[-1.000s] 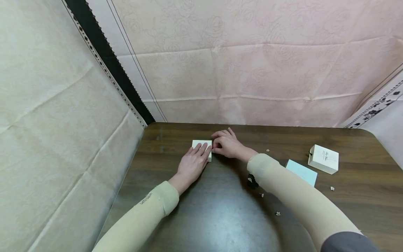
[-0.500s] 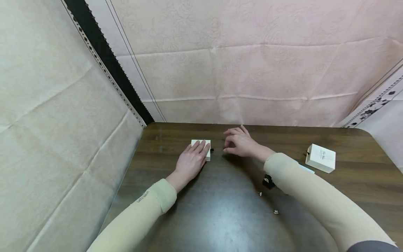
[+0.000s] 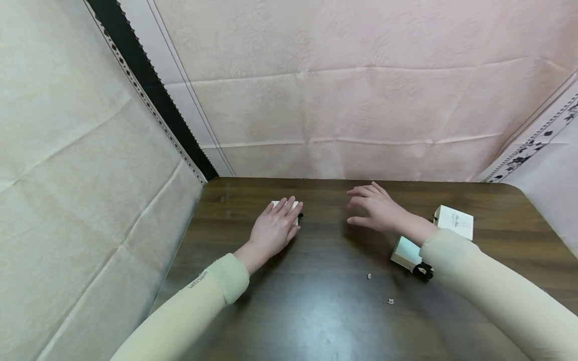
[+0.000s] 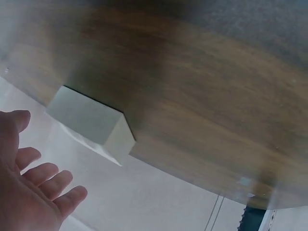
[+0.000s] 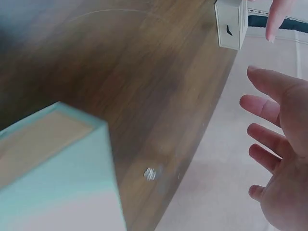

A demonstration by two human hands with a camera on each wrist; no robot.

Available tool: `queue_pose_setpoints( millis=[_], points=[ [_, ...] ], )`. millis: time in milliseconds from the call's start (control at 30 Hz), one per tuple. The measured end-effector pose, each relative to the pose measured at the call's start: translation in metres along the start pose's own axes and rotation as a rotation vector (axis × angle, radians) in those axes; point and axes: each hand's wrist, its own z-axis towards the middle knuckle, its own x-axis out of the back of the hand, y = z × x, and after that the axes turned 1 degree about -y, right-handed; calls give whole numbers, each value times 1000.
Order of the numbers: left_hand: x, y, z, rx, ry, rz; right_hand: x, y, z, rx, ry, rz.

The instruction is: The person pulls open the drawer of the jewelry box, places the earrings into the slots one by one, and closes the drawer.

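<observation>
From the head view, your left hand [image 3: 274, 228] lies flat with straight fingers on the small white box [image 3: 286, 206] at the far left of the table [image 3: 316, 301], covering most of its top; a small black tab shows at the box's right edge. Your right hand [image 3: 377, 208] hovers over the wood well to the right of that box, fingers loose and spread, holding nothing. Under your right forearm sits a pale blue box [image 3: 405, 252], and just beyond it a white lid [image 3: 453, 221] with faint print. Two tiny pale bits [image 3: 369, 276] lie on the wood nearer to you. In the left wrist view, your left hand [image 4: 29, 192] shows an open palm with relaxed fingers, and the white box [image 4: 91, 123] sits on the wood just beside them; contact cannot be told from here. In the right wrist view, your right hand [image 5: 274, 159] is open, fingers straight and apart, grasping nothing; the blue box [image 5: 57, 178] fills the near left, the white box [image 5: 231, 21] stands far off with a fingertip of the other hand beside it, and one pale bit [image 5: 152, 173] lies between.
</observation>
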Motion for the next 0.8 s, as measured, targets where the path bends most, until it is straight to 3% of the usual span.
queue_pose_setpoints(
  millis=[567, 800],
  points=[
    [12, 7, -10, -54, -43, -88, 20, 10, -82, -62, 59, -59],
    [16, 9, -16, -64, -73, -121, 20, 16, -117, -111, 64, -55]
  ],
)
